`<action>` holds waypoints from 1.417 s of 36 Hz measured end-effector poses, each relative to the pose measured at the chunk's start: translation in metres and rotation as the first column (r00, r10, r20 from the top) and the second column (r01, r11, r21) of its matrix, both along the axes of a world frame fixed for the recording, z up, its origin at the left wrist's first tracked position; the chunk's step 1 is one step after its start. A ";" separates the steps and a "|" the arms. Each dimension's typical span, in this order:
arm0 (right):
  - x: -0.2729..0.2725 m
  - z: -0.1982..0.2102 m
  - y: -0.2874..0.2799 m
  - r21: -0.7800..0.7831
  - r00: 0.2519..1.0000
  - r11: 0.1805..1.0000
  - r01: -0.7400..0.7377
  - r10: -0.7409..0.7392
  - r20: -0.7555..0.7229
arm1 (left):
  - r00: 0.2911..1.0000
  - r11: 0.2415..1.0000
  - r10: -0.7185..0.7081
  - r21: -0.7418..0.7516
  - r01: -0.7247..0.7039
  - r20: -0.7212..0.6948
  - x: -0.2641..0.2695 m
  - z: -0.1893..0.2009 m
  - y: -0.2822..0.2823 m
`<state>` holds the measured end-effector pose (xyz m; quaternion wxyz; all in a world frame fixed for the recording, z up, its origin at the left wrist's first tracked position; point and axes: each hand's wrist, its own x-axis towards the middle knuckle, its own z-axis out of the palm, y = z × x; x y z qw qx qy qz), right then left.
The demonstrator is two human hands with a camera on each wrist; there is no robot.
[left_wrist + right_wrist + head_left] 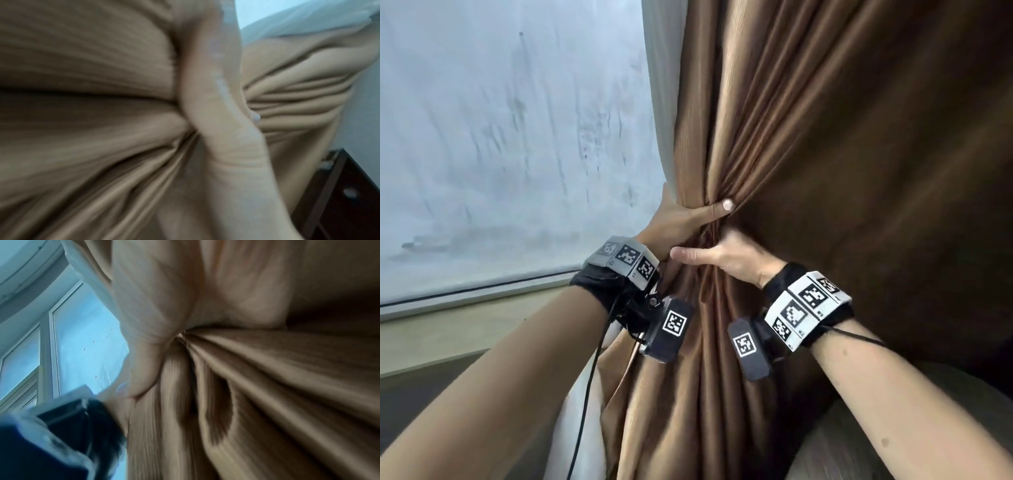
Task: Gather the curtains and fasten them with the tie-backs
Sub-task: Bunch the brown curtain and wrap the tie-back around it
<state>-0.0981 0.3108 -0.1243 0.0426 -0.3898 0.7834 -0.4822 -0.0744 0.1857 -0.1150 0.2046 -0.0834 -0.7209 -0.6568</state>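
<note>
A brown curtain (774,144) hangs right of the window, bunched into a narrow waist at mid-height. My left hand (685,216) wraps the bunch from the left, thumb across the front. Just below it my right hand (719,255) grips the same gathered folds from the right, thumb pointing left. In the left wrist view, the left hand (218,123) presses into the curtain (92,113). The right wrist view shows the right hand's thumb (144,369) against the pleats of the curtain (257,369). No tie-back shows in any view.
A fogged window pane (510,137) fills the left, with a sill (465,308) below it. A white sheer curtain (585,411) hangs behind the brown one. A grey cushioned seat (859,445) sits at the lower right. Dark wooden furniture (339,203) stands close by.
</note>
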 end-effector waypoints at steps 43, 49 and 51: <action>-0.045 -0.022 0.103 -0.078 0.443 0.447 0.891 -0.821 0.359 | 0.731 0.729 0.668 -0.317 -0.607 0.135 0.006 0.017 0.028; -0.079 -0.036 0.120 -0.126 0.626 0.730 0.672 -0.470 0.622 | 0.836 0.807 0.544 -0.320 -0.497 0.073 0.020 0.019 0.017; -0.055 -0.019 0.108 -0.258 0.706 0.839 0.479 -0.193 0.682 | 0.860 0.827 0.506 -0.321 -0.463 0.063 0.024 0.019 0.015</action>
